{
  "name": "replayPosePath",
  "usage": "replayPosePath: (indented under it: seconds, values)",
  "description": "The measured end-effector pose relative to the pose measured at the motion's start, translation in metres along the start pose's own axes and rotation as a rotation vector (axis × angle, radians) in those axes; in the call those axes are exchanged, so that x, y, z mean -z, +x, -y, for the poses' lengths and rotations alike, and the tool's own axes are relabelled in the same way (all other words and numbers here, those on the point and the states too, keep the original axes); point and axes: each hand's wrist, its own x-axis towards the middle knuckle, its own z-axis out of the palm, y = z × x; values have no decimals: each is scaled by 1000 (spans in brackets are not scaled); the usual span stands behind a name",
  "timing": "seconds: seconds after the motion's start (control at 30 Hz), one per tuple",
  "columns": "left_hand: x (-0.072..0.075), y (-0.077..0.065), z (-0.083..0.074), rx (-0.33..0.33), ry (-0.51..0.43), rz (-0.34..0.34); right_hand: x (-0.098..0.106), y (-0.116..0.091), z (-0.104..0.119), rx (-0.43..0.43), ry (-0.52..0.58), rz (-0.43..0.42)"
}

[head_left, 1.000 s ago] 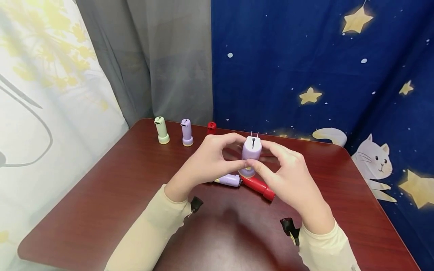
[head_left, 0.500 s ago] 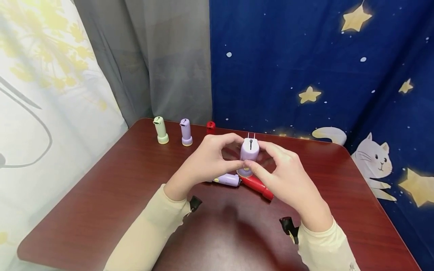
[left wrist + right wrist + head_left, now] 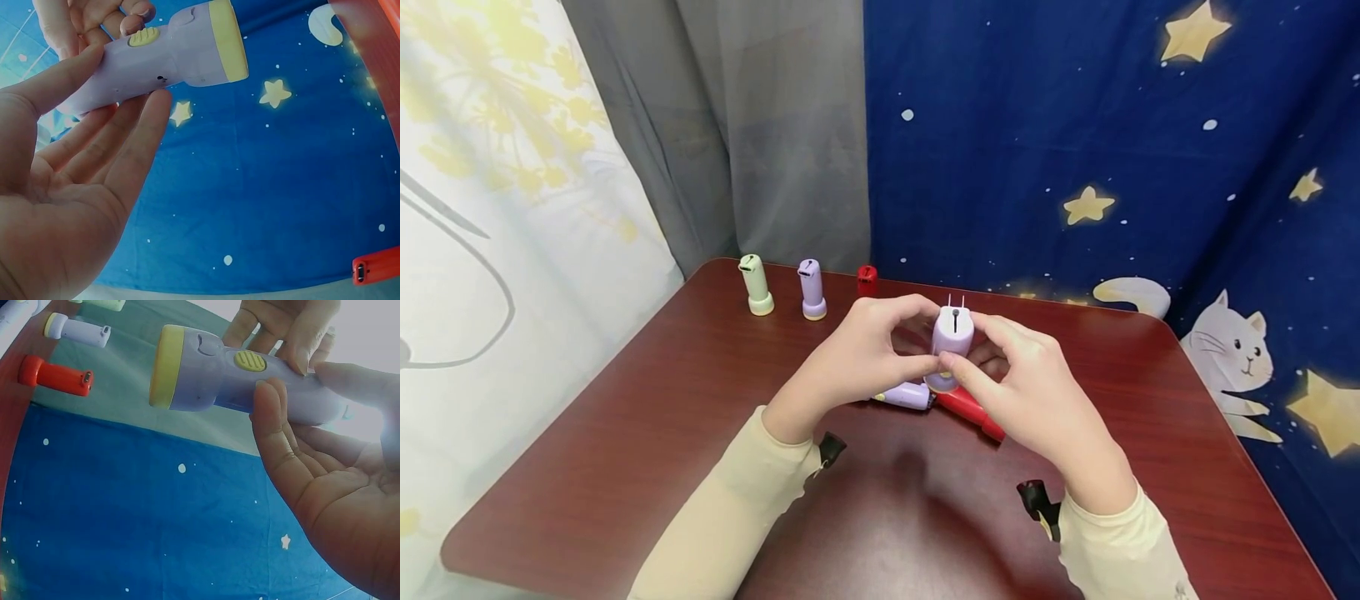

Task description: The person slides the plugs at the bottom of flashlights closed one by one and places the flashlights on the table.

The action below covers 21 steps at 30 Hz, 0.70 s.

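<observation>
A lilac flashlight [image 3: 952, 337] is held between both hands over the table, its two metal plug prongs [image 3: 957, 301] pointing up and away at the tail. Thumb and fingers of the left hand [image 3: 876, 343] pinch it from the left. From the right, the right hand [image 3: 1041, 396] grips it with thumb and fingers. In the right wrist view, its yellow-rimmed head [image 3: 166, 367] and ridged yellow switch [image 3: 250, 360] show, with a fingertip just beside the switch. Below the hands lie another lilac flashlight [image 3: 906, 396] and a red flashlight [image 3: 970, 411], partly hidden.
At the back of the brown table [image 3: 647, 400] stand a pale green flashlight [image 3: 756, 285], a lilac one [image 3: 812, 289] and a red one [image 3: 867, 282], the last partly behind the left hand. Grey [image 3: 797, 125] and blue star-patterned [image 3: 985, 167] curtains hang behind.
The held flashlight and right hand have shifted very slightly left. Both hands keep their hold. The head view has tilted a little, and the flashlights on the table stay put.
</observation>
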Motion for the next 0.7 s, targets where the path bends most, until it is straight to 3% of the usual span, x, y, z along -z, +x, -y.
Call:
replayPosePath:
  seconds: [0.2,0.5,0.7]
  values:
    - [-2,0,-1,-36,19,-35,1,-2,2,5,6,-25]
    - [-8,0,1,-227,11,-134,2,-5,5,2,158,-59]
    - [-8,1,2,-272,59,-143,2,-3,7,-42,232,-45]
